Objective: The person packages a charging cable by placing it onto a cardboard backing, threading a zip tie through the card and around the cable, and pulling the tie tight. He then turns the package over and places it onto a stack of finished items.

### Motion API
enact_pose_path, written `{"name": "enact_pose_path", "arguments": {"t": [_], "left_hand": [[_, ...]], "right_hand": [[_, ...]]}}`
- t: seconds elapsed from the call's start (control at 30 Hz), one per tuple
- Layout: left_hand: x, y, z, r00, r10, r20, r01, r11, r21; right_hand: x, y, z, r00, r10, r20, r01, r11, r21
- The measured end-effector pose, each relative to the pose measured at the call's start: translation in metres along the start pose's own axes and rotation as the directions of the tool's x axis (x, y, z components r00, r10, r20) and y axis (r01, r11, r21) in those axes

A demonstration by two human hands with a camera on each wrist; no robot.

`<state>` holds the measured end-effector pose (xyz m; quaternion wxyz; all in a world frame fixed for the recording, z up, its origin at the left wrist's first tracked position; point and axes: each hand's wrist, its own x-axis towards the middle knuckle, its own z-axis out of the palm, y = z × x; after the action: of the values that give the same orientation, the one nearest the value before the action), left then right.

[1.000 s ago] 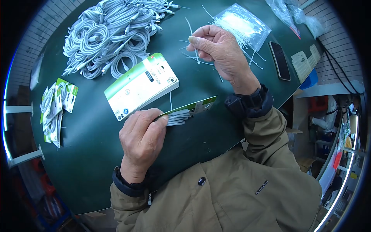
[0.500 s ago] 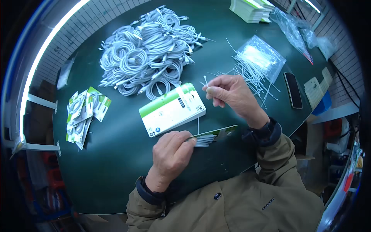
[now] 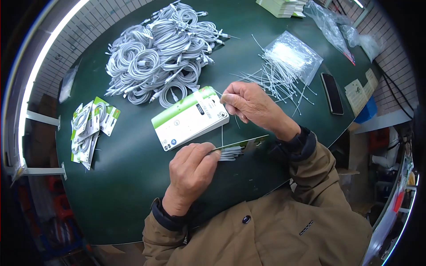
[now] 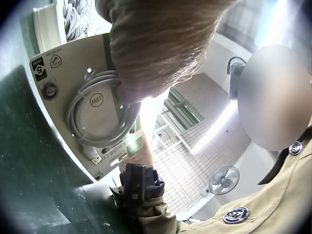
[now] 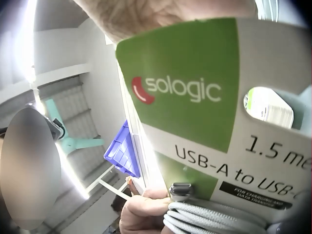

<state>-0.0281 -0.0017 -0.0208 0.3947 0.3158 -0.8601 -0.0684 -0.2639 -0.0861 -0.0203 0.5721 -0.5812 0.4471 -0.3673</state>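
My left hand [image 3: 191,170] grips a green-and-white retail card [image 5: 190,73] by its left end, tilted up on edge. A coiled grey braided USB cable [image 4: 75,114] lies against the card's face. From behind the card rises a thin white cable tie [image 3: 222,135]. My right hand [image 3: 255,106] pinches another thin tie between thumb and forefinger; its slender end shows by the fingertips. Those fingertips are at the right corner of a stack of white-and-green cards [image 3: 184,124], beyond the held card.
A large heap of coiled grey cables [image 3: 155,57] lies at the back left. Several carded cables [image 3: 91,128] are piled at left. Loose ties spill from a clear bag [image 3: 308,60] at back right, near a phone [image 3: 332,94]. More cards [image 3: 279,8] stand at the back.
My right hand has come away from the loose ties toward the card stack, still pinching a tie. The left hand keeps its grip on the card. The head view has shifted.
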Motion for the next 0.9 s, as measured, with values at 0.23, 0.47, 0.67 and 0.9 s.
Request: {"name": "enact_pose_path", "arguments": {"t": [0.23,0.47,0.67,0.9], "left_hand": [[-0.001,-0.003,0.002,1.000,-0.002,0.001,0.002,1.000,-0.008],[-0.004,-0.008,0.009,0.998,0.047,-0.041,-0.046,0.999,0.013],[-0.007,-0.010,0.013,0.999,0.011,-0.040,-0.011,1.000,0.011],[-0.006,-0.009,0.013,1.000,-0.002,-0.004,0.003,1.000,0.014]], "right_hand": [[0.008,0.013,-0.001,0.997,-0.060,0.047,0.065,0.992,-0.107],[0.014,0.020,-0.005,0.996,-0.083,0.020,0.083,0.996,0.040],[0.012,0.030,-0.001,0.998,-0.053,0.031,0.050,0.995,0.088],[0.008,0.030,0.009,0.999,0.012,0.049,-0.017,0.994,0.106]]}}
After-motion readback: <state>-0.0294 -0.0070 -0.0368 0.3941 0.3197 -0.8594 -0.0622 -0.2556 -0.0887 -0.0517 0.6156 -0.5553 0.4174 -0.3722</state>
